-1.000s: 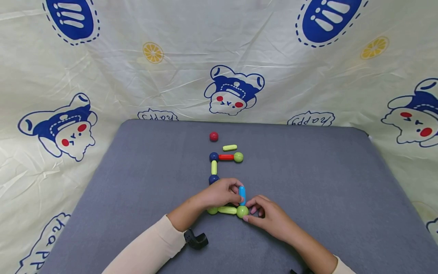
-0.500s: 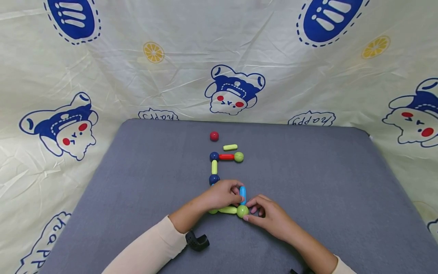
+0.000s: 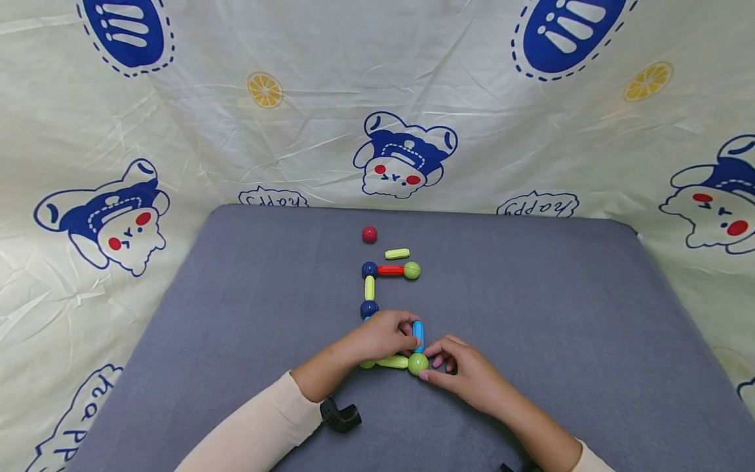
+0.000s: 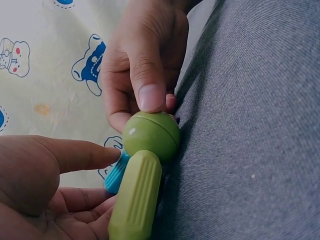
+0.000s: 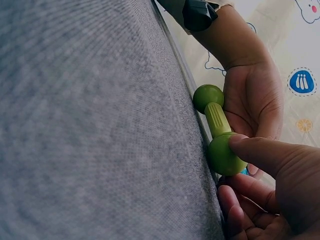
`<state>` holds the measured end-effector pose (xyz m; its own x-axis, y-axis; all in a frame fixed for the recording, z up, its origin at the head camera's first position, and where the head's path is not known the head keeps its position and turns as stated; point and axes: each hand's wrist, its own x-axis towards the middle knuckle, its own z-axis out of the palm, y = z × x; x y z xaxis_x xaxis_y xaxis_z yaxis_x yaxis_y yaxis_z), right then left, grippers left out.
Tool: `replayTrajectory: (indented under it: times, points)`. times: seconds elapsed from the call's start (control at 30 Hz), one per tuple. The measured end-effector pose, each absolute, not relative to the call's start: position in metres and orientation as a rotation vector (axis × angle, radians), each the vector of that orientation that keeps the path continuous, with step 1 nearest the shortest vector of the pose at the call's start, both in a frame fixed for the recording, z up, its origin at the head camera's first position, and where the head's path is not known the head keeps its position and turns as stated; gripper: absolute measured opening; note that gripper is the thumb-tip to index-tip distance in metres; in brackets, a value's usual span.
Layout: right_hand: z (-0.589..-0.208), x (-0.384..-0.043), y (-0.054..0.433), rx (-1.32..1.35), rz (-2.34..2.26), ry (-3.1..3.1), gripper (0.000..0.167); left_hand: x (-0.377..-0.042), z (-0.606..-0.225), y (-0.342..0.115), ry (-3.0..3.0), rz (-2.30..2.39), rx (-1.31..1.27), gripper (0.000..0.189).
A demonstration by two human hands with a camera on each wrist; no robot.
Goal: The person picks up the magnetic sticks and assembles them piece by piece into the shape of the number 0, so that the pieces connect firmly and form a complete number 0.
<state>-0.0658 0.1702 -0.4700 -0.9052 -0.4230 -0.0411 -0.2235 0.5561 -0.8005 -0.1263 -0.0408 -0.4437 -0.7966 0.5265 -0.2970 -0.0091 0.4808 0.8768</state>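
Note:
My left hand pinches a blue rod between thumb and fingers. The rod's near end meets a green ball, which my right hand pinches from the right side. From that ball a yellow-green rod runs left to another green ball, partly covered by my left forearm. In the left wrist view the blue rod and the yellow-green rod both join the held ball. The right wrist view shows my thumb on that ball.
Farther back, a dark blue ball, a yellow-green rod, a second dark blue ball, a red rod and a green ball form one chain. A loose yellow-green rod and red ball lie beyond on the grey table.
Hardly anything differs: my left hand and the chain shift very slightly in the head view. Both hands keep their hold on the blue rod and the green ball.

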Motion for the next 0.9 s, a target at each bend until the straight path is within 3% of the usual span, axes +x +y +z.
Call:
replayTrajectory:
  times: [0.63, 0.9]
  points:
    - [-0.47, -0.066, 0.171, -0.531, -1.261, 2.572, 0.026, -0.14, -0.43, -0.06, 2.192, 1.43, 0.44, 0.044]
    - [-0.469, -0.066, 0.17, -0.513, -1.248, 2.573, 0.027, -0.149, -0.414, -0.069, 2.304, 1.533, 0.39, 0.034]
